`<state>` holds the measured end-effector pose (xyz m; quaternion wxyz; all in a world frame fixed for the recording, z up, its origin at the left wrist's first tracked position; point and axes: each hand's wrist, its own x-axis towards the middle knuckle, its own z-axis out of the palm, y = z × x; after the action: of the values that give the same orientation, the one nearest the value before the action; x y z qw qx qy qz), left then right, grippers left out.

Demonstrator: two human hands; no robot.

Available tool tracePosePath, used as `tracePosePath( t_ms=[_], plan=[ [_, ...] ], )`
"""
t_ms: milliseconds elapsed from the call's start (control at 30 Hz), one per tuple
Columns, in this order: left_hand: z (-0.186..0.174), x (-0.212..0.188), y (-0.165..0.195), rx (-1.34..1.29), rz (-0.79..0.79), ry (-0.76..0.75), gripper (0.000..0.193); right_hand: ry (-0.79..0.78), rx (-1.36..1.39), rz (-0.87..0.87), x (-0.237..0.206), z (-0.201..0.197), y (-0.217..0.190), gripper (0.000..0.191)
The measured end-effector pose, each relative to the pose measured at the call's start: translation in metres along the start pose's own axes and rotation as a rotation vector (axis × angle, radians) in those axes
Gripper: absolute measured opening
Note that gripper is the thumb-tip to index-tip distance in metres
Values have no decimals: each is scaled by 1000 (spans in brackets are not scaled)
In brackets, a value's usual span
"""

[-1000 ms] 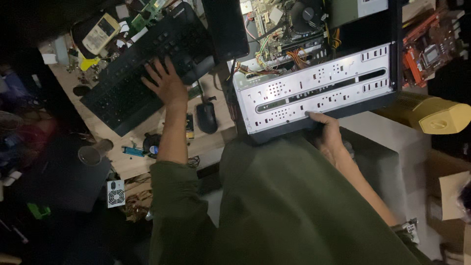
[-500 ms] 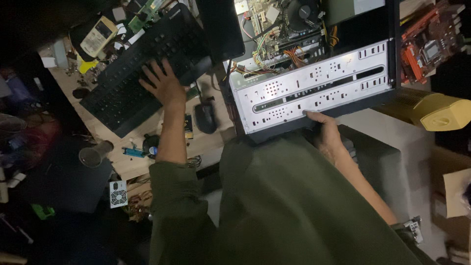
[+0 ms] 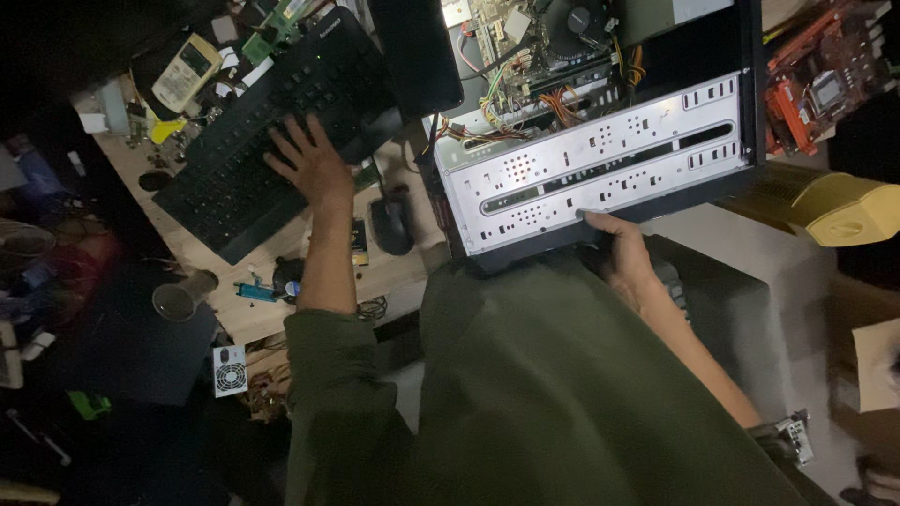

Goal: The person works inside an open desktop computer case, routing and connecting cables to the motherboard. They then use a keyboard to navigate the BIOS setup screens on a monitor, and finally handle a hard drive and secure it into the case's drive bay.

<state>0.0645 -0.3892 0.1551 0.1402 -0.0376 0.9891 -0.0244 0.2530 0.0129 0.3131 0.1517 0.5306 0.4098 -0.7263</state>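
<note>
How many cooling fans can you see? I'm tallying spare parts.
2: a loose small white fan below the desk edge, and a black fan on the board inside the open computer case. Others may be hidden.

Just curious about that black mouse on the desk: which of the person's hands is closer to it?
The left hand, resting on the black keyboard just beside the mouse. The right hand grips the open computer case, farther off.

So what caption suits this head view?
Left hand rests on a black keyboard; right hand grips the open computer case.
</note>
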Motion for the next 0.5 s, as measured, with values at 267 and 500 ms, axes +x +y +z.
tracePosePath(
  t_ms=[267, 500],
  plan=[
    [-12, -2, 5, -40, -22, -87, 115, -20, 49, 22, -7, 8, -5, 48],
    [-7, 4, -2, 88, 3, 164, 110, 30, -25, 54, -18, 22, -14, 47]
  ],
)
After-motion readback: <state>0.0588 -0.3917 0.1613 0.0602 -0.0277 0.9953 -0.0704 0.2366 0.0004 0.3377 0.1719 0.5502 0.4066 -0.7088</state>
